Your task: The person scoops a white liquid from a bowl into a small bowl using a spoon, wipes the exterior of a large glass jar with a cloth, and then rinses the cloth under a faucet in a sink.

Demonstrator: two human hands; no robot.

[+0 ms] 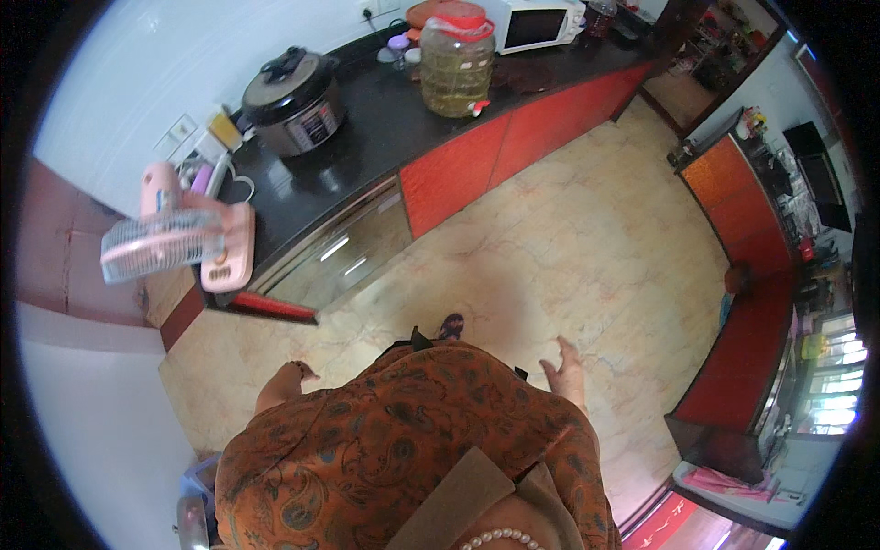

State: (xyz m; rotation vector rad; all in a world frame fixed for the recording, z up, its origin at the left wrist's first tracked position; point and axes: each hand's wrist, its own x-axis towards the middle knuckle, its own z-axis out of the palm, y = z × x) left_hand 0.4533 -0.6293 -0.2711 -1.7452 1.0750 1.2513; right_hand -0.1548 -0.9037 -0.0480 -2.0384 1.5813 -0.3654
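Note:
Both of my hands hang beside my body, over the marbled floor tiles [536, 234]. My left hand [302, 372] is partly hidden by its wrist and sleeve side; whether its fingers are apart cannot be made out. On the right, my right hand [565, 368] has its thumb and fingers spread and holds nothing. A pink table fan [165, 240] stands at the near end of the black countertop [371, 137], ahead and to the left. Behind it sit a pressure cooker [292, 103] and a large clear jar [457, 72] with a red lid, a red tap and yellowish liquid.
A white microwave [540, 26] is farther along the counter. Red cabinet doors [454, 175] and a glass-fronted compartment [344, 258] lie beneath. Another counter with red cabinets [746, 344] curves along the right. A doorway [718, 62] opens at the far right. A white wall [96, 412] rises at left.

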